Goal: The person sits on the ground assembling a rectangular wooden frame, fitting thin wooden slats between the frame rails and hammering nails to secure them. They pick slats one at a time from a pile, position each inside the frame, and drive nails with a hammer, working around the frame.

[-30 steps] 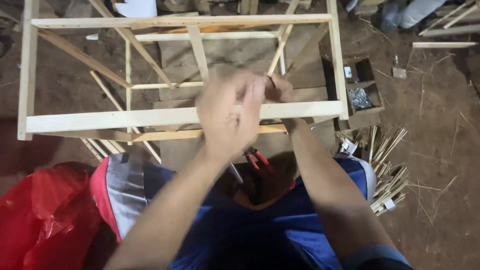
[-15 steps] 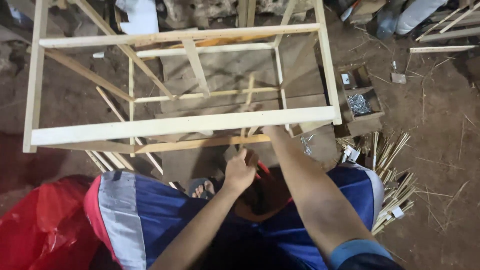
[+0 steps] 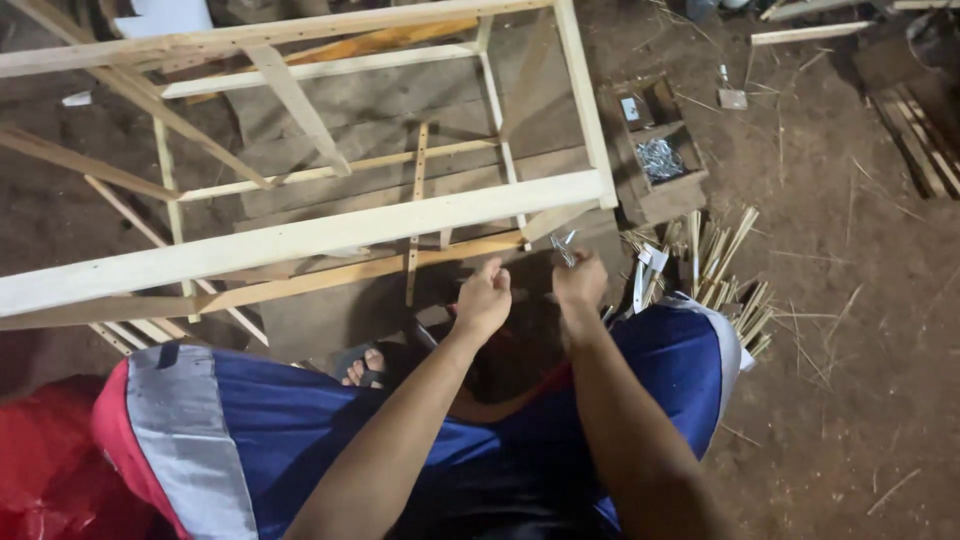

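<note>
A pale wooden frame (image 3: 300, 240) fills the view, its near rail just above both hands. Right of it sits a small wooden box (image 3: 655, 150) of nails. The right hand (image 3: 580, 285) pinches a few nails (image 3: 565, 245) upright in closed fingers; the left hand (image 3: 485, 300) curls loosely, seemingly empty. Picking out one nail cleanly seems wise. Between the hands it is dark, and whether a tool lies there is unclear.

Probably workshop: wooden frame (image 3: 300, 240), dirt floor (image 3: 850, 330)
</note>
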